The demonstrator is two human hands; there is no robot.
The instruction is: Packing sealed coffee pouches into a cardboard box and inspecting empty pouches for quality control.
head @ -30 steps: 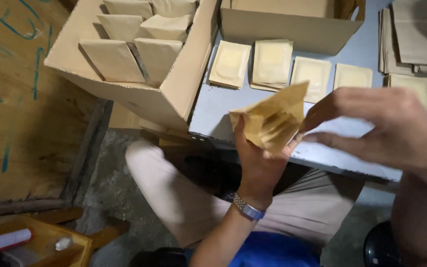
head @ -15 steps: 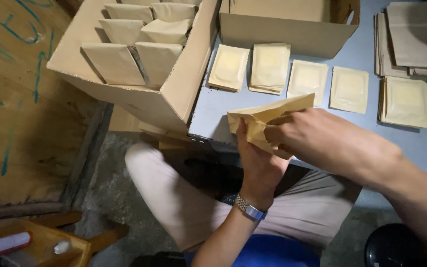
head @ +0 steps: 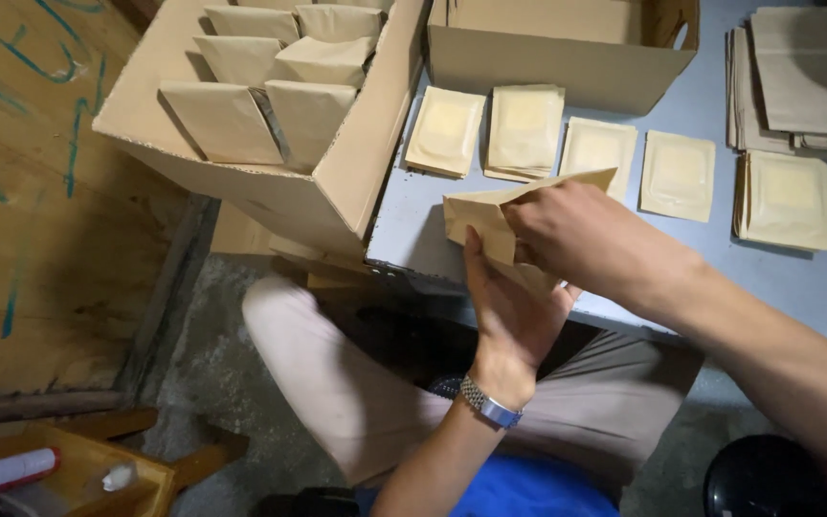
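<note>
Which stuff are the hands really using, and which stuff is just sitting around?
In use:
left hand and right hand holding a brown paper bag
flat pouches in a row on the grey table
cardboard box of filled bags

Just lying about:
yellow tray
wooden board
black stool

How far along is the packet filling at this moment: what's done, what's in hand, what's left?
Done: several brown paper packets stand upright in the open cardboard box. In hand: the left hand holds one brown packet from below while the right hand works at its opening. Left: flat square pouches lie in a row on the grey table, with stacks of flat brown packets at the far right.
</note>
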